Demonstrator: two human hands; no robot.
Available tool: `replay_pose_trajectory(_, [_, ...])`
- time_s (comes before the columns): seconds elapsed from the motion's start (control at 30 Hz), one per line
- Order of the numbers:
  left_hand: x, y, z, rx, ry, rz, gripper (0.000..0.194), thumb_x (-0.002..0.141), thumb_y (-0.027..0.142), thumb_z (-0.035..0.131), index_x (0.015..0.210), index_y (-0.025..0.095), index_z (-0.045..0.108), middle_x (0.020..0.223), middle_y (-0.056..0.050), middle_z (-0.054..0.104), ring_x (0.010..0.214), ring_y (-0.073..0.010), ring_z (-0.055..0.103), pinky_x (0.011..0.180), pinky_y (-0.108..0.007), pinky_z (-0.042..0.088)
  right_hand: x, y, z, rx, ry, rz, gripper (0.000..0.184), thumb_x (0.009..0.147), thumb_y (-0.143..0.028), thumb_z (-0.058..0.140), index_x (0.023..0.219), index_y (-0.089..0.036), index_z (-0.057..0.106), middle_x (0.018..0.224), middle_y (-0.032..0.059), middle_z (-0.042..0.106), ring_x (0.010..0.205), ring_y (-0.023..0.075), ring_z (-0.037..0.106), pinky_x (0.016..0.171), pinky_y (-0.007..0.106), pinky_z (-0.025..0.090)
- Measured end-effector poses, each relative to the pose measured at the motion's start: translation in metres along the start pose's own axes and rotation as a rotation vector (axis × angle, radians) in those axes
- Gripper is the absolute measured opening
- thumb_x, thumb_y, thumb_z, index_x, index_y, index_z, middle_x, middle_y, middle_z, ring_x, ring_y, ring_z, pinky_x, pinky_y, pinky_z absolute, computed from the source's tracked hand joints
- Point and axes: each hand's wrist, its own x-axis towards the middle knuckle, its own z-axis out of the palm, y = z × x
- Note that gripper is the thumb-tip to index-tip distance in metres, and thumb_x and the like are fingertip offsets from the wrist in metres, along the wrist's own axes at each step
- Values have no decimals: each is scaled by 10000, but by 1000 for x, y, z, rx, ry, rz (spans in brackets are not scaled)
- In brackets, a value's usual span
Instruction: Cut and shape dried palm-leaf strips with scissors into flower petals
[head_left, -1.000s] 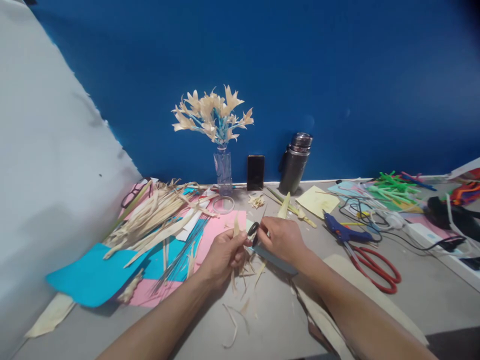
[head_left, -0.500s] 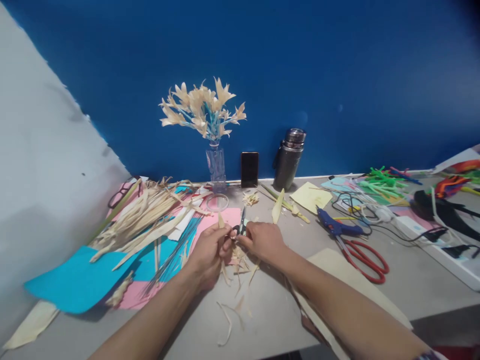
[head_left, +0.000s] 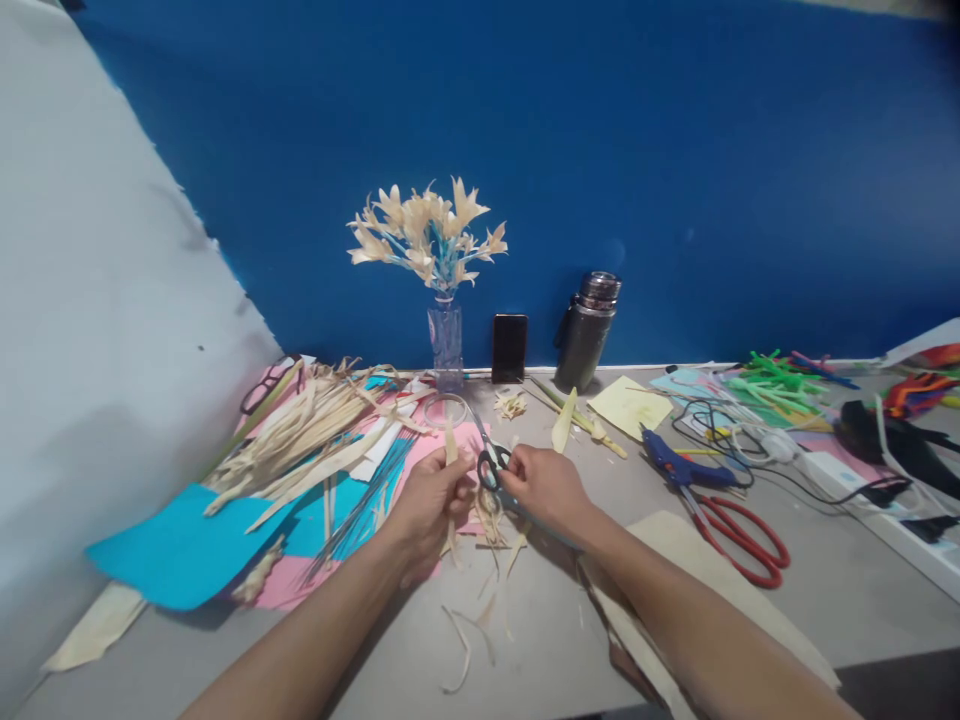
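My left hand (head_left: 433, 497) pinches a pale strip of dried husk (head_left: 451, 443), which stands upright above the fingertips. To its right, my right hand (head_left: 546, 490) is closed on a small pair of scissors (head_left: 491, 467) with dark handles. Their blades point away from me, up and slightly left, beside the strip and seemingly apart from it. Husk scraps (head_left: 489, 525) lie on the table under and between both hands. Just beyond are a ring-shaped roll of tape (head_left: 445, 410) and a small pile of pale husk pieces (head_left: 511, 405).
Dried husks (head_left: 304, 430) and blue paper (head_left: 180, 545) cover the left. At the back stand a bottle of husk flowers (head_left: 446, 345), a phone (head_left: 509, 348) and a flask (head_left: 588, 332). A glue gun (head_left: 686, 465), red-handled scissors (head_left: 742, 540) and a power strip (head_left: 862, 510) lie right.
The scissors have turned so that more of the blades and handles shows, and my right hand sits slightly farther from my left. The whole view has shifted a little.
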Motion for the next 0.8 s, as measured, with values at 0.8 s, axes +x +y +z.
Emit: replay_pose_trajectory(0.8, [-4,-3,6,13,80,34,293,788,458,630,891,184,610,490,52,476,356,-80,365,370,-197,261,7,16,9,1134,-197,100,238,727,-309,714,884,-131,715,751,51,697,535,124,537,490,236,359])
